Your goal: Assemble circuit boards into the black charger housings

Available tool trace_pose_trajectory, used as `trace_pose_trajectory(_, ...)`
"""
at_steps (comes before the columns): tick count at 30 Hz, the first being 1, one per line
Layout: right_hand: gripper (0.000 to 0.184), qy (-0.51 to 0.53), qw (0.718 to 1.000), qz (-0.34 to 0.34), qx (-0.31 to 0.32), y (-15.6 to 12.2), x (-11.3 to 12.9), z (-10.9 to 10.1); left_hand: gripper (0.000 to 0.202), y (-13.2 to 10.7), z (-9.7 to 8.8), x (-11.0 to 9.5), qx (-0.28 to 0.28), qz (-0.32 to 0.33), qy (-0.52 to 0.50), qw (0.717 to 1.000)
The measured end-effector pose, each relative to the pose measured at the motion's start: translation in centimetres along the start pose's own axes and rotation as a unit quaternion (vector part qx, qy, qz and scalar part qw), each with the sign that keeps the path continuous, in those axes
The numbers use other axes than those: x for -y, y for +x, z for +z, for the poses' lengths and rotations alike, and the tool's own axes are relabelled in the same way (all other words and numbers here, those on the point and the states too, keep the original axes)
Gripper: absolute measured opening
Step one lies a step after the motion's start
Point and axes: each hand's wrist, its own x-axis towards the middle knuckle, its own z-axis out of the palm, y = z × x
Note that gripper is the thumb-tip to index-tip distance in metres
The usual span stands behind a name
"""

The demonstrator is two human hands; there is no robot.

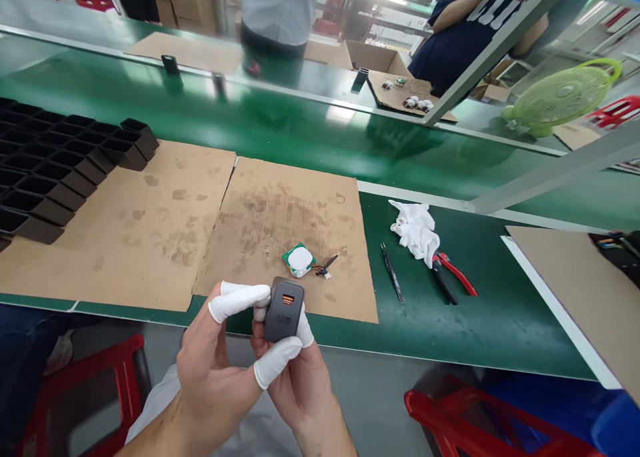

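A small dark grey plastic casing (284, 310) is held up just in front of the table edge, with orange strips showing through a slot near its top. My left hand (213, 360) pinches it between index finger and thumb, both in white finger cots. Wrapped around its back and right side is my right hand (305, 384), its thumb in a white cot too. Beyond the casing, a green circuit board (287, 260) with a round white pad lies on the cardboard (280, 200). Short wires (326, 268) with a small connector run from the board's right side.
To the right lie black tweezers (393, 272), a crumpled white cloth (415, 229) and red-black pliers (453, 277). Rows of black casings (65, 157) stand at left. A metal post (545, 160) slants at right. Two people stand across the table. Red stools (470, 414) are below.
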Motion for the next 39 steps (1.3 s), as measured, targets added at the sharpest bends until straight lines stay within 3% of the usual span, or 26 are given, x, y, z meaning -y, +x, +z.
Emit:
trace_pose_trajectory(3, 0.058, 0.084, 0.994, 0.073, -0.001, -0.1, 0.3, 0.3, 0.045, 0.0, -0.2, 0.0, -0.01, -0.014, 0.0, 1.0)
trace_pose_trajectory(5, 0.059, 0.073, 0.995, 0.066, -0.006, 0.0, 0.5, 0.4, 0.046, 0.2, -0.8, 0.4, -0.016, -0.032, 0.002, 0.999)
trace_pose_trajectory(7, 0.052, 0.005, 1.0, -0.003, -0.029, 0.2, 0.8, 0.1, 0.056, 1.0, -1.9, 1.0, 0.014, -0.074, -0.002, 0.997)
trace_pose_trajectory(9, 0.042, -0.099, 0.99, -0.085, -0.054, 0.7, 1.3, -0.7, 0.064, 2.4, -3.2, 1.9, 0.09, -0.135, -0.018, 0.987)
trace_pose_trajectory(12, 0.046, -0.259, 0.952, -0.158, -0.036, 1.9, 2.3, -2.4, 0.051, 4.7, -4.4, 3.1, 0.213, -0.206, -0.045, 0.954)
trace_pose_trajectory(14, 0.048, -0.335, 0.92, -0.203, -0.001, 2.8, 3.1, -3.2, 0.044, 5.6, -4.4, 3.7, 0.258, -0.227, -0.064, 0.937)
trace_pose_trajectory(18, 0.044, -0.4, 0.877, -0.262, 0.048, 4.0, 4.5, -3.4, 0.039, 5.8, -3.6, 4.6, 0.257, -0.229, -0.072, 0.936)
trace_pose_trajectory(22, 0.039, -0.382, 0.879, -0.277, 0.071, 4.3, 5.0, -3.2, 0.039, 5.1, -3.4, 5.5, 0.244, -0.214, -0.067, 0.944)
trace_pose_trajectory(31, 0.014, -0.331, 0.916, -0.223, 0.054, 5.2, 6.4, -2.3, 0.044, 4.8, -3.9, 5.9, 0.26, -0.245, -0.119, 0.926)
trace_pose_trajectory(35, 0.018, -0.337, 0.93, -0.126, 0.074, 6.3, 8.3, -1.6, 0.048, 4.9, -4.1, 5.5, 0.268, -0.278, -0.177, 0.905)
trace_pose_trajectory(39, 0.029, -0.339, 0.928, -0.02, 0.155, 7.8, 10.5, -0.9, 0.051, 4.0, -5.1, 5.9, 0.237, -0.36, -0.191, 0.882)
